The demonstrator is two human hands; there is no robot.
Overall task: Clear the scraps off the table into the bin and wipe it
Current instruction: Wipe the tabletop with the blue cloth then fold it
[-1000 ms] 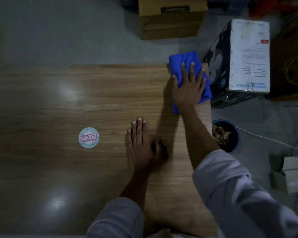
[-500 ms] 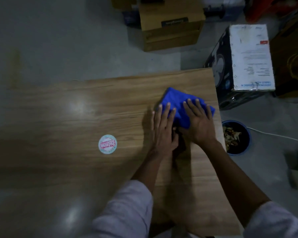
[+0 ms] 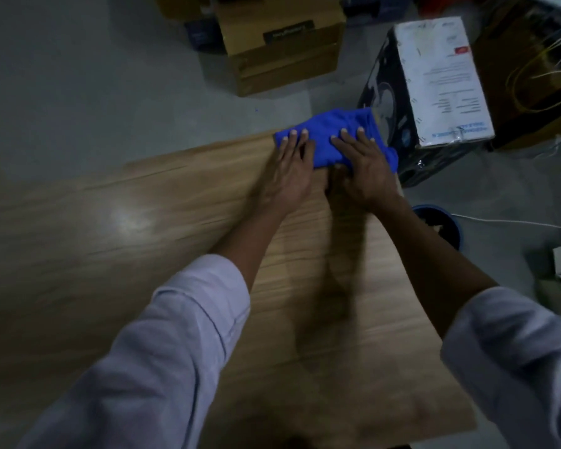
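Observation:
A bunched blue cloth point(image 3: 331, 131) lies at the far right corner of the wooden table point(image 3: 143, 222). My left hand point(image 3: 289, 170) presses on the cloth's left part with straight fingers. My right hand point(image 3: 363, 170) lies flat on its right part, fingers spread. On the floor right of the table stands a blue-rimmed round bin point(image 3: 441, 223) with brown scraps in it, partly hidden by my right forearm.
A black and white printed carton point(image 3: 434, 82) stands on the floor just past the table's right corner. Brown cardboard boxes point(image 3: 279, 43) sit on the grey floor beyond. A white cable point(image 3: 515, 222) runs along the floor by the bin.
Both hands pushed the cloth away to the table's far right corner. My left hand, flat on bare wood a second ago, now presses on the cloth. The view shifted; the round sticker left the frame.

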